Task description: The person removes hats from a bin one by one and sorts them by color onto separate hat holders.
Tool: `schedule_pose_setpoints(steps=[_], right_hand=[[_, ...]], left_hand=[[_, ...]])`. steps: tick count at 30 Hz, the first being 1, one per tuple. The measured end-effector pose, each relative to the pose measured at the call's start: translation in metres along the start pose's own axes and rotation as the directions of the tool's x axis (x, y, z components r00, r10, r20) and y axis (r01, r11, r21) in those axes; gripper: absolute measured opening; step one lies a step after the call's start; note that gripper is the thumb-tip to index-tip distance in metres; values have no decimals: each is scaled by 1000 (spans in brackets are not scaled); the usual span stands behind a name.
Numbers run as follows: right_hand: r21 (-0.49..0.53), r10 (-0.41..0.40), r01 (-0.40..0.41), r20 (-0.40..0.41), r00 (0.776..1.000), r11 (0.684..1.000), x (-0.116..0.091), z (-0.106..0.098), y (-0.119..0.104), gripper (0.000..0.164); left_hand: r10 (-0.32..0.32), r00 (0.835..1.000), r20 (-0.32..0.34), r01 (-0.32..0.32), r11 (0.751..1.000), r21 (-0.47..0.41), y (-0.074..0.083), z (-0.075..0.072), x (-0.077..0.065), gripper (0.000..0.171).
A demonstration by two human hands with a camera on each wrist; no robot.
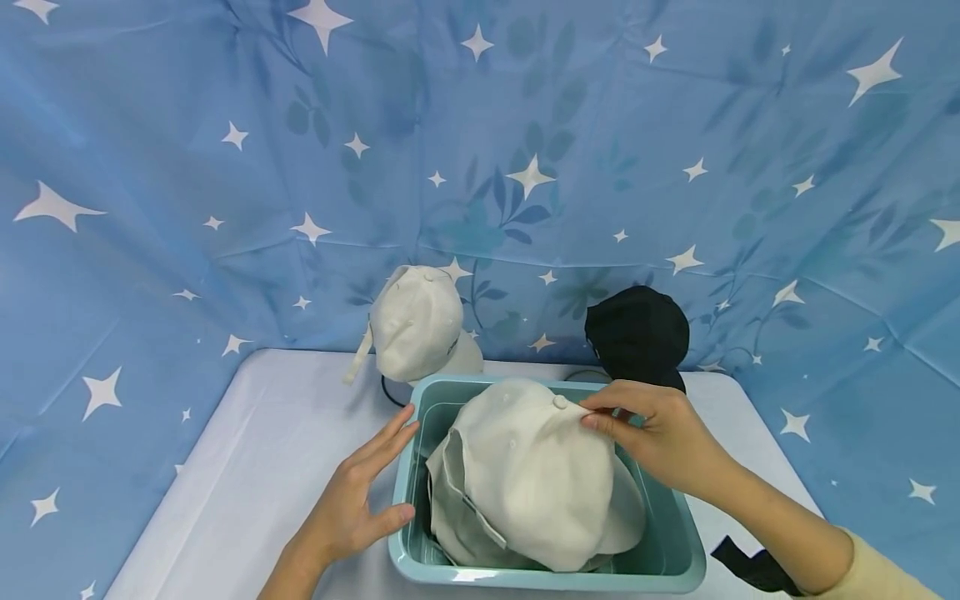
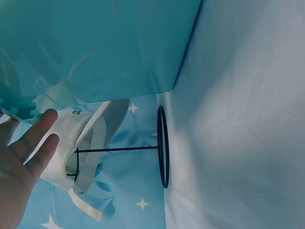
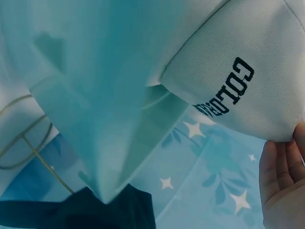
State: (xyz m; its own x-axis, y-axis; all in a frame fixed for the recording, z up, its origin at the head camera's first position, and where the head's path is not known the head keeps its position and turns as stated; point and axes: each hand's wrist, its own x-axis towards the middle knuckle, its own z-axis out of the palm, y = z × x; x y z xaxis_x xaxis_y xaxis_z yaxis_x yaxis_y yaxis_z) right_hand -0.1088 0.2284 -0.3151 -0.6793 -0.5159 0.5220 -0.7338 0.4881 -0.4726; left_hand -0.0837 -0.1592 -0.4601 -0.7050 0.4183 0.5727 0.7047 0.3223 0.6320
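Observation:
My right hand (image 1: pixel 660 429) pinches the crown of a white baseball cap (image 1: pixel 532 467) near its top button. Dark lettering runs across the front of this cap (image 3: pixel 238 81) in the right wrist view. Beneath it, at least one more pale cap (image 1: pixel 461 521) lies in the teal plastic basin (image 1: pixel 547 577). My left hand (image 1: pixel 352 492) is at the basin's left side, fingers extended and fingertips right at the rim. In the left wrist view, that hand (image 2: pixel 21 164) has its fingers spread beside the basin wall (image 2: pixel 119 47).
Behind the basin, a white cap (image 1: pixel 416 325) hangs on a black wire stand (image 2: pixel 119 149) at the left and a black cap (image 1: pixel 641 333) sits on another at the right. A black strap (image 1: pixel 753 567) lies near my right forearm. A starry blue cloth (image 1: pixel 480 125) surrounds the white table (image 1: pixel 285 417).

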Motion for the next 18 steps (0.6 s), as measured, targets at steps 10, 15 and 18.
schedule_pose_setpoints(steps=[10, 15, 18], right_hand=[[-38, -128, 128, -4, 992, 991, 21, -16, -7, 44], [-49, -140, 140, -11, 990, 989, 29, -23, -12, 40], [-38, -140, 139, -13, 990, 990, 32, -26, -15, 36]], left_hand=[[3, 1000, -11, -2, 1000, 10, 0, -1, 1, 84], [3, 1000, -10, -3, 1000, 5, -1, -1, 1, 82], [8, 1000, -10, -8, 1000, 6, -1, 0, 1, 80]])
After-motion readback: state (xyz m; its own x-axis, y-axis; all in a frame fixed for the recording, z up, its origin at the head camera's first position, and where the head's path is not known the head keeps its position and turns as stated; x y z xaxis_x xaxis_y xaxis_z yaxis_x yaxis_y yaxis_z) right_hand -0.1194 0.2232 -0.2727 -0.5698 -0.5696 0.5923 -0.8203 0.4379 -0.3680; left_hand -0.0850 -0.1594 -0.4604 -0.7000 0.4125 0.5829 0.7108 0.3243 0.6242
